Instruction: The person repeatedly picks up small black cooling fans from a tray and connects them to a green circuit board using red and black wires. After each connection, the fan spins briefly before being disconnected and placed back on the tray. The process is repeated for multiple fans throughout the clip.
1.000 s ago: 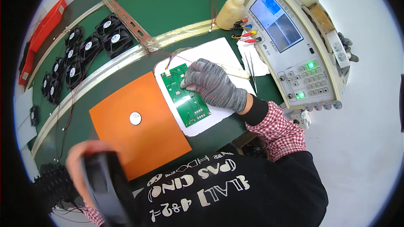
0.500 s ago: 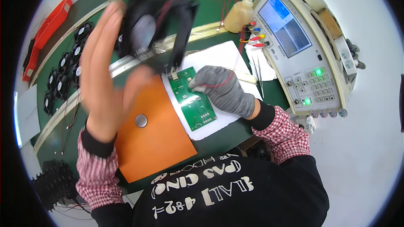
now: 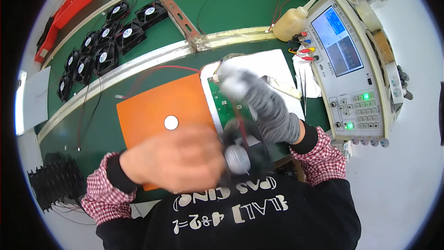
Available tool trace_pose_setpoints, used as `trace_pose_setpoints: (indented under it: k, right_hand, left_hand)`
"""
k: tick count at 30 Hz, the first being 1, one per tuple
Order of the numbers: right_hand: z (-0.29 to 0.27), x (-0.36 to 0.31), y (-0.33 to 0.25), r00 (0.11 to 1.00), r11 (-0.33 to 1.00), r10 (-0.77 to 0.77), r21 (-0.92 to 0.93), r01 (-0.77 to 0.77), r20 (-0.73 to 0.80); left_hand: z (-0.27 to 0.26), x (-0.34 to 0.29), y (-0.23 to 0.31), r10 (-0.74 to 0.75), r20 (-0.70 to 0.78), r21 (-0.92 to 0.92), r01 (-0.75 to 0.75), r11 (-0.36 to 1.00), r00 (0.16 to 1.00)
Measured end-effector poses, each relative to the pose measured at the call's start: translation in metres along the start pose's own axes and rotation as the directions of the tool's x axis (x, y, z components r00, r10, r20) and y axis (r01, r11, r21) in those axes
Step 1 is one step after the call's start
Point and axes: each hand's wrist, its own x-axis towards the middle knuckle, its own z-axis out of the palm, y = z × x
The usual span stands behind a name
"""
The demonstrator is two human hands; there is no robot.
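My bare left hand (image 3: 180, 159), blurred by motion, is low over the near edge of the orange mat (image 3: 157, 97). It grips a black square cooling fan (image 3: 238, 158) with a pale round label, held just in front of my shirt. A red wire runs up from the fan toward my right hand (image 3: 249, 90). That hand wears a grey glove, and its fingers are closed over the top end of a green circuit board (image 3: 224, 106); blur hides what is in them. Beneath the board lies a white pad (image 3: 273, 60). A silver disc (image 3: 171, 122) rests on the mat.
Several black fans (image 3: 106, 58) with trailing wires stand at the left. A metal rail (image 3: 175, 14) crosses the green bench. Right of the pad are tweezers (image 3: 303, 83), a yellowish squeeze bottle (image 3: 289, 23) and a bench tester (image 3: 342, 51) with a lit screen. A red tray (image 3: 76, 2) sits far left.
My left hand has swung down and right, bringing the fan from above the mat to close before my body. My right hand has shifted slightly up along the board. The whole view has also shifted.
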Motion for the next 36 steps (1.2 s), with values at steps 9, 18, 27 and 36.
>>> trace_pose_setpoints:
  k: [9,18,27,36]
  right_hand:
    - [-0.036,-0.007,0.011,0.965,0.719,0.26,-0.673,-0.173,0.03]
    - [0.0,-0.022,0.02,0.785,0.776,0.619,0.173,-0.606,-0.031]
    - [0.009,-0.021,0.019,0.795,0.765,0.606,0.255,-0.591,0.023]
    - [0.004,-0.023,0.028,0.926,0.926,0.378,-0.017,-0.378,-0.017]
  left_hand:
    - [-0.07,-0.054,-0.012,-0.617,-0.052,0.766,0.428,0.48,0.786]
    - [-0.014,-0.069,0.015,-0.446,0.099,0.396,0.376,0.838,0.89]
    - [-0.013,-0.071,0.019,-0.386,0.059,0.42,0.328,0.846,0.92]
    - [-0.012,-0.075,0.009,-0.392,0.052,0.334,0.354,0.874,0.918]
